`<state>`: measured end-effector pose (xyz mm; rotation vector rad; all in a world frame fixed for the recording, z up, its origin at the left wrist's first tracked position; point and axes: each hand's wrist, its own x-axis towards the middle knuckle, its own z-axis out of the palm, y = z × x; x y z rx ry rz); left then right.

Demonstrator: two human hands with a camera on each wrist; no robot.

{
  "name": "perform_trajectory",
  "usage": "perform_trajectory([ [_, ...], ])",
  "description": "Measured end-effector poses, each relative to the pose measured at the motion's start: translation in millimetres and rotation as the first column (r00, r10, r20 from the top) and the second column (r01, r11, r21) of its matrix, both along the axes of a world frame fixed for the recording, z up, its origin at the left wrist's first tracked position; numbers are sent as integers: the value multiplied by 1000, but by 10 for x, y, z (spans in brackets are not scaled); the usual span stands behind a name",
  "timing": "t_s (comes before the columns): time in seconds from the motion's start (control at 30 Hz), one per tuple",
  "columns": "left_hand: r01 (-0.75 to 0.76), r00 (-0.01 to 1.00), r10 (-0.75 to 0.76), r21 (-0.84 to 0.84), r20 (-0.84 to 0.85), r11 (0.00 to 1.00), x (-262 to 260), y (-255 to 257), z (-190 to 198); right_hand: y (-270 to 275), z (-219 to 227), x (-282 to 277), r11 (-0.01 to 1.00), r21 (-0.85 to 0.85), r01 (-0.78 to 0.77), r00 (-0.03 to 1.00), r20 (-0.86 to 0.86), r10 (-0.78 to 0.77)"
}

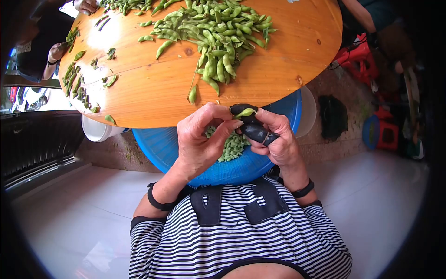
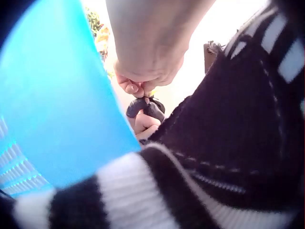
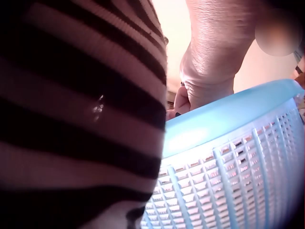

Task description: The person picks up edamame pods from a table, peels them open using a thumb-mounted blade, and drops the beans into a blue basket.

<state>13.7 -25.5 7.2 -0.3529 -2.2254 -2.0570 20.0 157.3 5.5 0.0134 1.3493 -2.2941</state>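
Note:
A green soybean pod is held between my two hands, over the blue basket. My left hand pinches its left end with thumb and forefinger. My right hand wears black finger covers and grips the pod between the covered digits. Shelled green beans lie in the basket below, partly hidden by the hands. In the left wrist view the left fingers meet the dark covers. The basket's rim hides most of the right hand in the right wrist view.
A large pile of pods lies on the wooden table, with scattered pods and scraps at its left. Other people's hands are at the far left edge. A white bucket and red stools stand around the table.

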Motion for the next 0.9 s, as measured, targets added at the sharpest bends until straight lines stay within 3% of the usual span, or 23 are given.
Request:
perform_trajectory([
  [0.03,0,1000,0,0,2,1000,1,-10,15,40,-68,7,996,-79,-36,999,24,38],
  [0.07,26,984,-59,191,170,981,2,-22,31,60,-107,15,985,-159,-69,996,46,77],
  [0.13,20,896,-228,478,381,878,-20,-74,19,17,-59,24,986,-154,-62,994,81,75],
  [0.17,20,894,-230,479,384,877,-48,-116,-1,2,-41,30,987,-148,-54,991,115,72],
  [0.2,51,823,-385,621,417,782,-80,-160,-23,5,-94,43,988,-148,-53,991,116,71],
  [0.27,79,704,-622,833,343,548,-108,-185,-101,3,-238,65,903,-413,-121,991,7,136],
  [0.4,-48,666,-635,872,392,488,-102,-139,-3,-18,-107,25,929,-347,-126,991,-7,131],
  [0.47,8,750,-470,705,464,709,-99,-119,8,-20,43,6,998,3,-57,998,29,57],
  [0.5,7,750,-471,706,464,708,-84,-106,-13,-42,100,12,998,4,-58,998,30,58],
  [0.57,163,941,-222,231,255,959,-31,-87,-78,-111,170,42,911,408,64,963,-266,52],
  [0.6,188,960,-166,-81,227,979,-22,-146,-40,-122,138,48,850,508,138,914,-396,88],
  [0.63,188,960,-165,-80,227,979,-21,-132,-56,-126,140,45,850,509,137,914,-396,89],
  [0.7,54,973,-113,-281,-200,958,-17,-64,-129,-133,145,40,769,594,237,843,-519,140],
  [0.73,-24,954,-77,-330,-289,944,-5,-29,-162,-152,145,50,769,594,237,843,-519,141],
  [0.87,39,990,-83,-352,-110,935,5,-40,-19,-234,163,104,669,634,388,770,-622,143],
  [0.9,139,988,-122,-197,93,970,-27,-54,-2,-241,171,109,628,648,432,739,-653,165],
])
